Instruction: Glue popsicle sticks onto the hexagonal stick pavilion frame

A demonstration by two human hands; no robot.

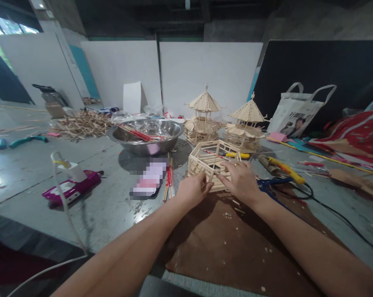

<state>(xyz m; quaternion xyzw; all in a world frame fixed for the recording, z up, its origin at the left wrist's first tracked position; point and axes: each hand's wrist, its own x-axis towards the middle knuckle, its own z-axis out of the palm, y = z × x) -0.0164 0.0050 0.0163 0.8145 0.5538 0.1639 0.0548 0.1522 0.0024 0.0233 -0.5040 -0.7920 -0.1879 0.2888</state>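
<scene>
A six-sided pavilion model [201, 148] of thin wooden sticks, roofless with railings round its top, stands at the far end of a brown mat [217, 247]. At its near side my left hand [193, 190] is closed, its fingertips pinched together against the frame; whatever small piece they hold is hidden. My right hand [241, 181] grips the model's near right side, thumb and fingers on its sticks. Small stick offcuts [239, 210] lie on the mat just below. Two roofed stick pavilions, a taller one [205, 107] and a shorter one [249, 117], stand behind.
Left of the model are a blurred phone [152, 177], red-wrapped sticks [170, 177] and a steel basin [149, 144]. A purple power strip [73, 187] with a white cord sits further left. At right lie blue-handled pliers [275, 181] and a yellow glue gun [287, 170] with its black cable.
</scene>
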